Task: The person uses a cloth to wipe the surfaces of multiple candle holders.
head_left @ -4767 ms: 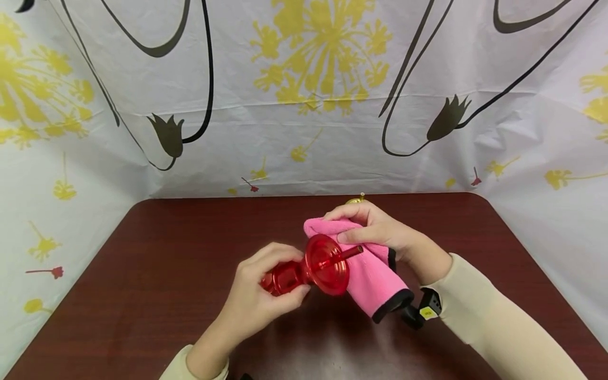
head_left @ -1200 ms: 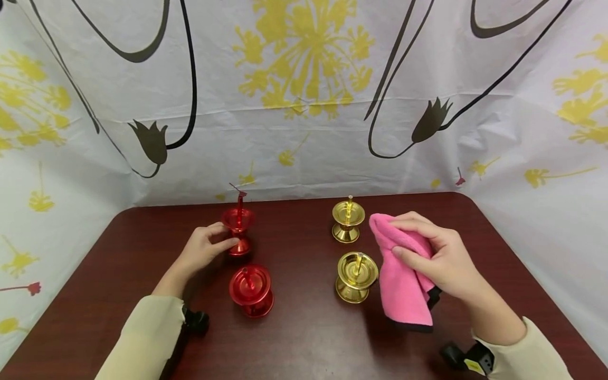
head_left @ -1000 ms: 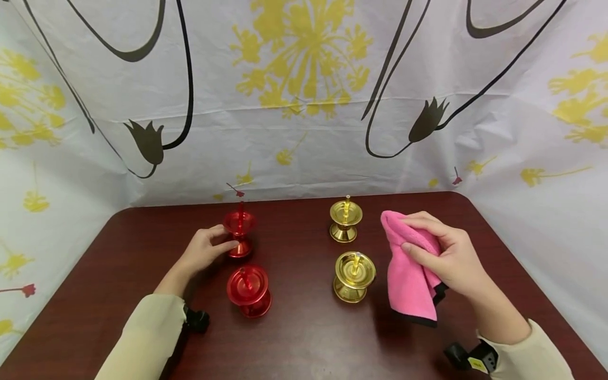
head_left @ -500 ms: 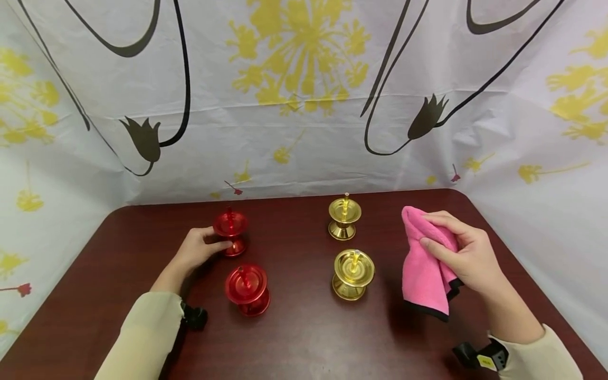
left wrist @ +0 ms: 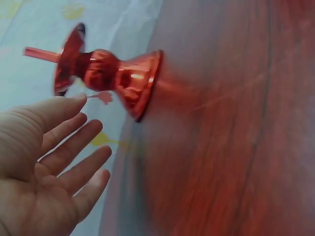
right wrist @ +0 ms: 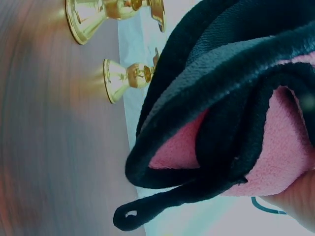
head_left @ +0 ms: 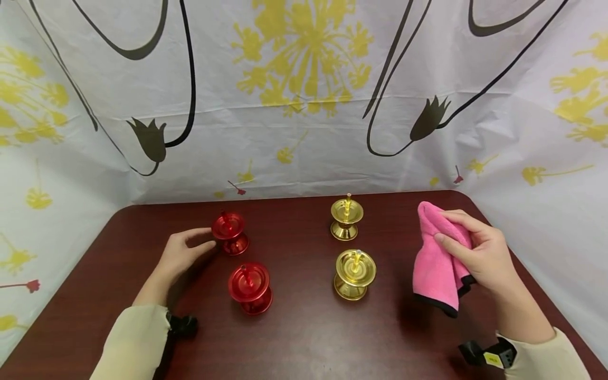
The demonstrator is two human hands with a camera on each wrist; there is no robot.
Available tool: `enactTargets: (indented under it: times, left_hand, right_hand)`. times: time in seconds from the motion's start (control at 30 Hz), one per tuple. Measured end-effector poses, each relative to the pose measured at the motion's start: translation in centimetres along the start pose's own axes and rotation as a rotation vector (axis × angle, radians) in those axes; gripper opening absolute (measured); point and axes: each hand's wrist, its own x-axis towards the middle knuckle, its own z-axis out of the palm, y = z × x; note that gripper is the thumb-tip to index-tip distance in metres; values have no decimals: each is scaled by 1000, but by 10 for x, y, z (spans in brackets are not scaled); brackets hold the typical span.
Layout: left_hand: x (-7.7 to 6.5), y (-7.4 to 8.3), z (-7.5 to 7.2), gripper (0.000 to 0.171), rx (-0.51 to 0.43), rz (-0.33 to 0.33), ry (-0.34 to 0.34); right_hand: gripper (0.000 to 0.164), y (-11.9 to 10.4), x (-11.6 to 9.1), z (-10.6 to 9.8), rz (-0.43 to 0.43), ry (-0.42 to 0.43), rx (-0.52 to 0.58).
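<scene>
In the head view my left hand (head_left: 182,253) is beside the far red metal oil lamp (head_left: 235,244), fingertips just left of its dish. The left wrist view shows the hand's fingers spread and the shiny red lamp (left wrist: 135,81) standing on its flared foot, with a thin upright tube in its dish. A second red lamp (head_left: 256,302) stands nearer. At the right, my right hand (head_left: 484,253) grips a folded pink cloth (head_left: 437,269) with black edging, held above the table between thumb and fingers. In the right wrist view the cloth (right wrist: 275,157) hides most of that hand.
Two gold lamps of the same shape stand right of the red ones, one far gold lamp (head_left: 344,230) and one nearer gold lamp (head_left: 350,287). The dark brown table (head_left: 304,343) ends at a patterned white sheet (head_left: 294,148) behind it.
The near red lamp first appears at 1.2 s ago. My left hand has let go of the far red lamp and drawn back left. My right hand has carried the pink cloth rightward, away from the gold lamps.
</scene>
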Motion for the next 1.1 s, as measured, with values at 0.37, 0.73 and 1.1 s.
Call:
enactTargets:
  times: [0.37,0.73,1.1]
  left_hand:
    - [-49,19,-17,40,-91,26,233]
    - [-74,71,-12,24,-377,206,394]
    - [-82,112,12,25,-435,316,364]
  right_hand:
    - [38,11,-4,-9,144,52,-35]
    - [38,25,-3,-14,236,-30,-224]
    - [37,31,-3,-4,235,-130,-290]
